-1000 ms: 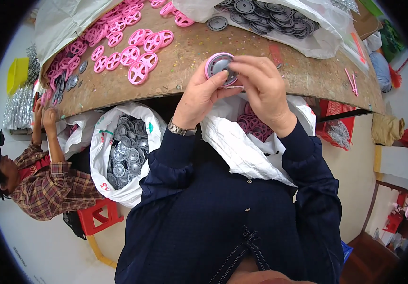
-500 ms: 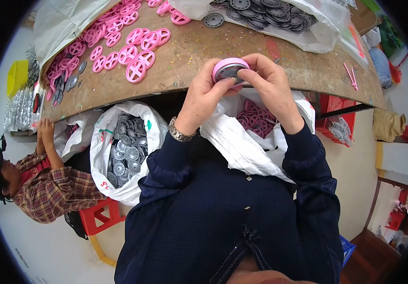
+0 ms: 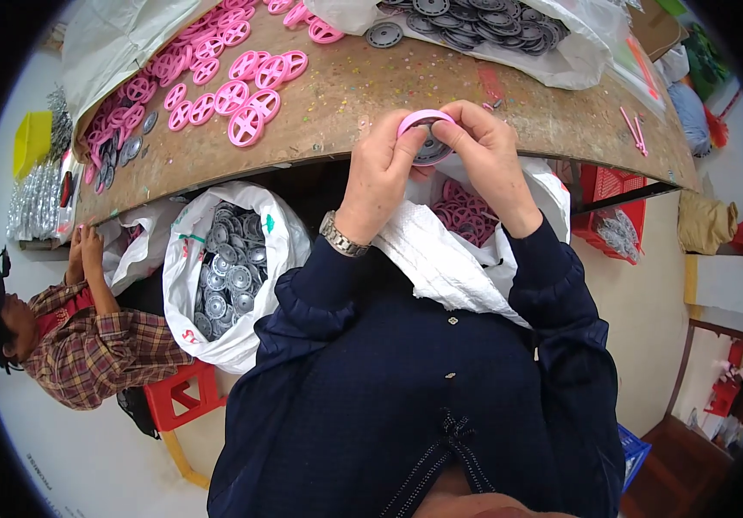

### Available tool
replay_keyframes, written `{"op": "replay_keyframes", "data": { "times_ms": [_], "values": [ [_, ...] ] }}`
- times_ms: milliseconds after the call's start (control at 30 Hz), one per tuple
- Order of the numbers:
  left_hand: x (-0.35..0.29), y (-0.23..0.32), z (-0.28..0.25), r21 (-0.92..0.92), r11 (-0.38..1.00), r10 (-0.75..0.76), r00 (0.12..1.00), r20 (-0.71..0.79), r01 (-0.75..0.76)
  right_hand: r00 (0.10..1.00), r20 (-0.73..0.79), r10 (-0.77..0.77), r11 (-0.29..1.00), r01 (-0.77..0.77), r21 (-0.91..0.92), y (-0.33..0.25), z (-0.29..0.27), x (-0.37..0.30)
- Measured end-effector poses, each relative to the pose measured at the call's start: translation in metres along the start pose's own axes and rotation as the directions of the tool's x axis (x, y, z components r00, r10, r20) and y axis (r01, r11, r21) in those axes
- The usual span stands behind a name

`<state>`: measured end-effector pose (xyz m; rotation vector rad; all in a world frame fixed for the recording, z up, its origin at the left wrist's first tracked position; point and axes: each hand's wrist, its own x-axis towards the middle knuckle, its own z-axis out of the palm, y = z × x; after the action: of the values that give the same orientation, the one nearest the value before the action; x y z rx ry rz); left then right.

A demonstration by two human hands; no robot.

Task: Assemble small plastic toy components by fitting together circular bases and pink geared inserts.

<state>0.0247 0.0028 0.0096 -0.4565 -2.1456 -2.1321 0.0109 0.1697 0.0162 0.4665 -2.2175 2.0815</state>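
Observation:
A toy wheel with a pink rim and a grey disc [image 3: 432, 151] inside it is held between my two hands, just off the table's front edge. My left hand [image 3: 378, 173] grips its left side, thumb pressed on the disc's upper part. From the other side my right hand [image 3: 491, 160] grips the rim, its thumb also bent onto the disc. The fingers behind the wheel are mostly hidden. Below my hands, a white woven sack [image 3: 428, 259] stands open with many pink wheel parts [image 3: 462, 211] in it.
Pink spoked wheels [image 3: 246, 125] lie at the table's left, grey discs [image 3: 510, 26] at the back. Left of me stands a white sack [image 3: 281, 229] of grey discs [image 3: 235, 276]. A person [image 3: 87, 337] in a checked shirt sits further left. Red baskets [image 3: 591, 229] are at the right.
My hands have shifted slightly right and turned the wheel, so its grey face now tilts more toward me. Both thumbs have moved toward the disc's upper part.

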Motion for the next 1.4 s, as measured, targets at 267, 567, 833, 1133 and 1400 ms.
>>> {"op": "replay_keyframes", "data": {
  "times_ms": [267, 567, 833, 1133, 1400],
  "values": [
    [-0.008, 0.008, -0.014, -0.179, 0.948, -0.237, 0.958, 0.165, 0.265, 0.987, 0.111, 0.114, 0.988, -0.125, 0.095, -0.002, 0.0, -0.005],
    [-0.025, 0.012, -0.019, -0.124, 0.976, -0.15, 0.969, 0.194, 0.176, 0.993, 0.114, 0.039, 0.989, -0.022, -0.146, -0.02, 0.004, -0.024],
    [-0.044, 0.004, -0.019, -0.067, 0.996, -0.054, 0.99, 0.127, 0.063, 0.994, 0.108, 0.02, 0.997, -0.012, -0.077, -0.005, 0.017, -0.044],
    [-0.046, -0.013, -0.011, 0.036, 0.996, -0.088, 0.968, 0.236, 0.082, 0.994, 0.055, 0.095, 0.991, -0.089, -0.1, 0.012, 0.004, -0.062],
    [-0.047, -0.012, -0.014, 0.413, 0.882, 0.117, 0.954, 0.276, -0.228, 0.976, 0.129, 0.175, 0.791, -0.062, -0.608, -0.008, -0.045, -0.067]
  ]
}}
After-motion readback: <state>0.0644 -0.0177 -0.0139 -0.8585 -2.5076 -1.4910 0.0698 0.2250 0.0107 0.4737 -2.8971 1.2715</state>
